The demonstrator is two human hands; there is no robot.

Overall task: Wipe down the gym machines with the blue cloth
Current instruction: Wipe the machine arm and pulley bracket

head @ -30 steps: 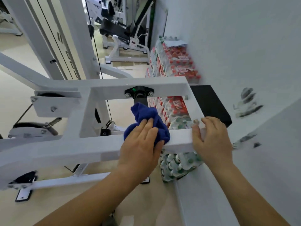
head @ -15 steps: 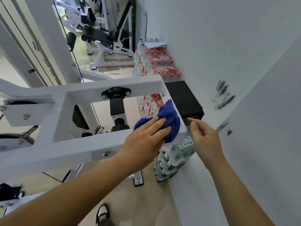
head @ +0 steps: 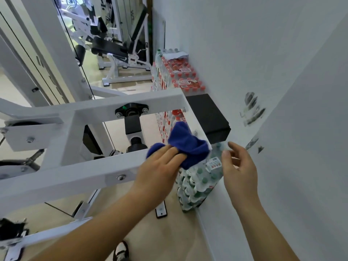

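Observation:
The blue cloth [head: 188, 146] lies bunched on the right end of the white machine frame [head: 79, 170], at its near corner. My left hand [head: 160, 170] presses the cloth onto the near bar with fairly straight fingers. My right hand [head: 239, 166] hovers just right of the frame's corner, off the metal, fingers loosely spread and holding nothing. A black pad [head: 207, 113] is fixed to the frame's right side, close to the wall.
Stacked packs of bottled water [head: 177, 76] stand along the white wall [head: 263, 53], some under the frame [head: 197, 185]. Another white machine with a black bench [head: 113, 48] stands behind. A cable [head: 79, 59] runs down past the frame. A shoe [head: 120, 251] shows on the beige floor.
My left hand slid the cloth rightward along the near bar to the frame's corner. My right hand let go of the bar's end and moved off to the right.

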